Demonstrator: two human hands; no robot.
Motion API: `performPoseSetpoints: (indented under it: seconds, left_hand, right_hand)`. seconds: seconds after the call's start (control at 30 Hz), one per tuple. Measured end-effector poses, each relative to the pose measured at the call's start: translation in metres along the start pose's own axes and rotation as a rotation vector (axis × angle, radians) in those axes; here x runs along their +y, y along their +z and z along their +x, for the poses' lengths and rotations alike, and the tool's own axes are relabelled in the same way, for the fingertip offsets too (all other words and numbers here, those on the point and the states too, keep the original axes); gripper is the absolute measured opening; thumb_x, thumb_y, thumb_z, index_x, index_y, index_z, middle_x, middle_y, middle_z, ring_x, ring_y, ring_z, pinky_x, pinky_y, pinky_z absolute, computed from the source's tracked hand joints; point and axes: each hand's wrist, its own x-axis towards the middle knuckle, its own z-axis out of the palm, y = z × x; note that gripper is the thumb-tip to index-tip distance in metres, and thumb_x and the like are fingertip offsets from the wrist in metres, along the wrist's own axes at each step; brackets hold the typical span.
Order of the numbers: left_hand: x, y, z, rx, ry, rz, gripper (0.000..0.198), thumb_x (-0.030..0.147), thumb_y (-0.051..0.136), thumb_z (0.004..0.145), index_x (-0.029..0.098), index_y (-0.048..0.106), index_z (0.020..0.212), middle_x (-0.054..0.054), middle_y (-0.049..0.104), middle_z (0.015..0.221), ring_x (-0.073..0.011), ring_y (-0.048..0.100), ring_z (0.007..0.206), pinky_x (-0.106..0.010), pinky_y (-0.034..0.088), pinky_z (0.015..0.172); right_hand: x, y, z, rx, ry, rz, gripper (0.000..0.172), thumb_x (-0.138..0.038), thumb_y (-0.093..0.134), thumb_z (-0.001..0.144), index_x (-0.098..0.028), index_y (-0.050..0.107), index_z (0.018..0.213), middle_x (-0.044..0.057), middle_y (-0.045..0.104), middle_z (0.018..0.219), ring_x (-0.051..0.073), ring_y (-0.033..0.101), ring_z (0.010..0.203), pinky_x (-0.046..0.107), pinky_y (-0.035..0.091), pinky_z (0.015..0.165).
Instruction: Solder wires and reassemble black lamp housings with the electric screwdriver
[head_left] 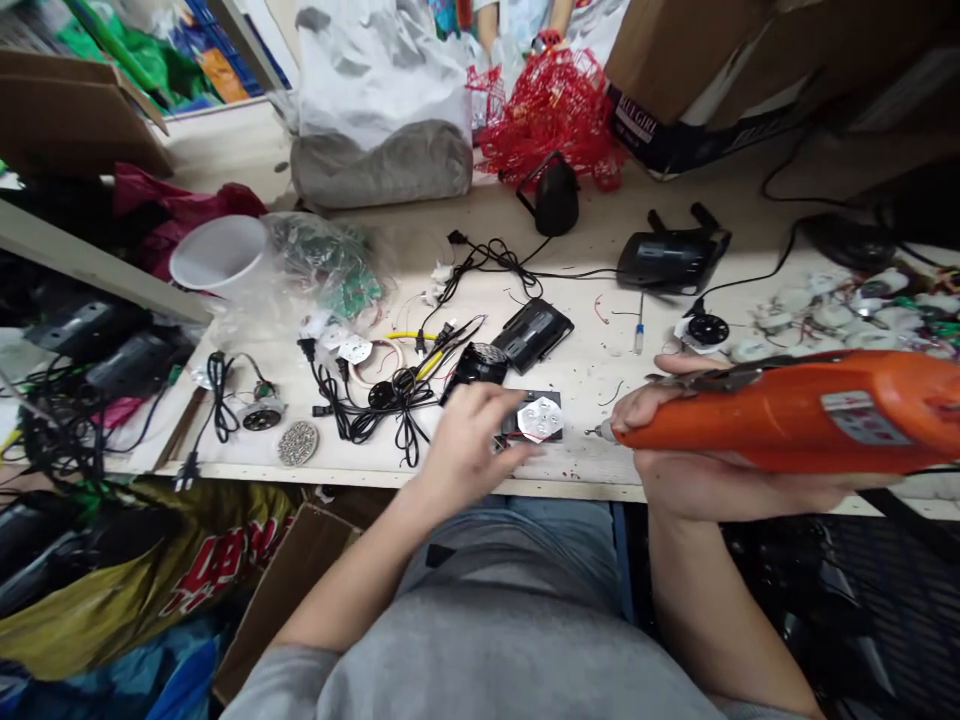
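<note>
My right hand point(675, 440) is shut around the body of an orange electric screwdriver point(795, 415), which lies roughly level with its metal bit point(598, 432) pointing left. The bit tip stops a little to the right of a white hexagonal LED board point(540, 419) resting on a dark rectangular plate point(525, 415). My left hand point(472, 450) hovers over the plate's left end, fingers apart, with the fingertips next to the board and nothing visibly held. The hand hides part of the plate.
The wooden workbench point(600, 370) carries tangled black cables point(375, 410), black plastic housings point(532, 335), and a small screwdriver point(638, 325). Several white boards with wires point(825, 320) lie piled at right. A bag of green circuit boards point(322, 265) and a white cup point(219, 255) stand at back left.
</note>
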Motion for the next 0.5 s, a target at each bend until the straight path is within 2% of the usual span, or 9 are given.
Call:
performPoseSetpoints:
  seconds: [0.07, 0.13, 0.23, 0.37, 0.43, 0.5]
  left_hand:
    - [0.013, 0.025, 0.008, -0.019, 0.028, -0.020, 0.051, 0.047, 0.077, 0.083, 0.020, 0.063, 0.124, -0.009, 0.066, 0.110, -0.0243, 0.059, 0.099, -0.039, 0.049, 0.087]
    - [0.016, 0.038, 0.012, 0.000, 0.004, 0.025, 0.057, 0.049, 0.081, 0.078, 0.018, 0.064, 0.123, -0.010, 0.066, 0.111, -0.0254, 0.057, 0.098, -0.040, 0.048, 0.087]
    - [0.013, 0.039, 0.018, 0.000, -0.059, 0.131, 0.070, 0.058, 0.086, 0.067, 0.019, 0.066, 0.122, -0.010, 0.064, 0.114, -0.0279, 0.054, 0.100, -0.043, 0.046, 0.088]
    - [0.015, 0.039, 0.030, -0.062, -0.089, 0.252, 0.082, 0.067, 0.087, 0.058, 0.018, 0.068, 0.122, -0.011, 0.063, 0.109, -0.0279, 0.054, 0.095, -0.042, 0.047, 0.082]
    - [0.017, 0.043, 0.035, -0.111, -0.093, 0.294, 0.079, 0.066, 0.087, 0.058, 0.018, 0.070, 0.118, -0.010, 0.063, 0.105, -0.0280, 0.056, 0.093, -0.042, 0.047, 0.079]
    - [0.018, 0.047, 0.038, -0.158, -0.104, 0.305, 0.067, 0.060, 0.088, 0.063, 0.018, 0.072, 0.112, -0.010, 0.063, 0.100, -0.0276, 0.058, 0.091, -0.040, 0.049, 0.076]
  right_hand:
    - [0.001, 0.003, -0.001, 0.051, -0.068, 0.015, 0.080, -0.094, 0.035, 0.074, -0.029, 0.073, 0.102, 0.008, 0.071, 0.087, 0.022, 0.061, 0.052, 0.039, 0.048, 0.041]
    - [0.002, 0.003, 0.000, 0.048, -0.104, 0.016, 0.080, -0.093, 0.034, 0.076, -0.029, 0.074, 0.101, 0.007, 0.070, 0.079, 0.022, 0.059, 0.049, 0.038, 0.048, 0.041]
    - [0.005, -0.003, 0.005, 0.021, -0.132, -0.003, 0.083, -0.095, 0.040, 0.071, -0.026, 0.077, 0.098, 0.004, 0.063, 0.061, 0.021, 0.054, 0.043, 0.035, 0.042, 0.036]
    - [0.012, -0.011, 0.009, 0.018, -0.118, -0.008, 0.082, -0.094, 0.037, 0.075, -0.028, 0.077, 0.101, 0.004, 0.065, 0.061, 0.022, 0.054, 0.043, 0.035, 0.041, 0.036]
    - [0.015, -0.013, 0.010, 0.000, -0.087, 0.009, 0.080, -0.092, 0.035, 0.077, -0.029, 0.077, 0.103, 0.005, 0.066, 0.065, 0.023, 0.056, 0.046, 0.037, 0.043, 0.038]
    - [0.017, -0.014, 0.010, -0.032, -0.055, 0.035, 0.079, -0.092, 0.037, 0.076, -0.029, 0.077, 0.102, 0.006, 0.067, 0.069, 0.023, 0.055, 0.046, 0.038, 0.043, 0.039]
